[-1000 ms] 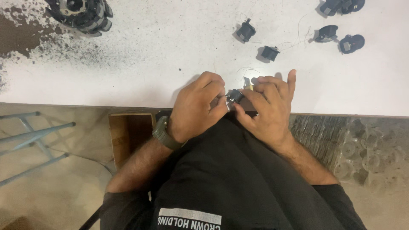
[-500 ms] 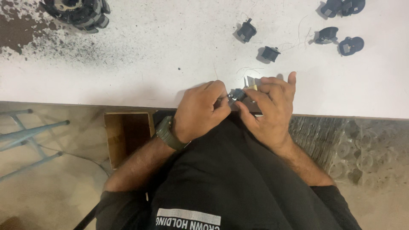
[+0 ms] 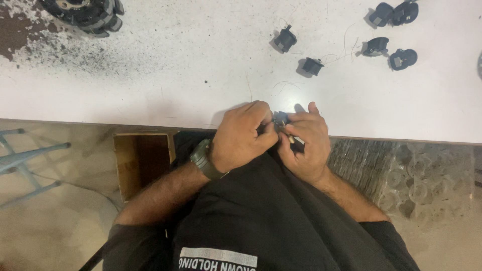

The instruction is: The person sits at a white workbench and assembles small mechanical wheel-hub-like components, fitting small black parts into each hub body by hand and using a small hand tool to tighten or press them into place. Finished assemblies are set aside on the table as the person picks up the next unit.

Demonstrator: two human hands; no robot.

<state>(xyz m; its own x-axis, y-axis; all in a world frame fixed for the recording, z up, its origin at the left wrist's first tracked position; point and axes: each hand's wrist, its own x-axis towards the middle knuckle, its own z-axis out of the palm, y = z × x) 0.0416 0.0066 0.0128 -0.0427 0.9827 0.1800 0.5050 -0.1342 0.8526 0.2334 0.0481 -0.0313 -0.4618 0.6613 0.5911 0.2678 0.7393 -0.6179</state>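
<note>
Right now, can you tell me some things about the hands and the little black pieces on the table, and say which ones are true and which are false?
1. Both hands pinch one small dark part at the table edge. True: the left hand and right hand meet on the small dark part.
2. The left wrist is bare. False: it wears a dark wristwatch.
3. Other small black parts lie loose on the white table, apart from the hands. True.
4. A wooden box stands on the table. False: it sits below the table edge, beside the left arm.
</note>
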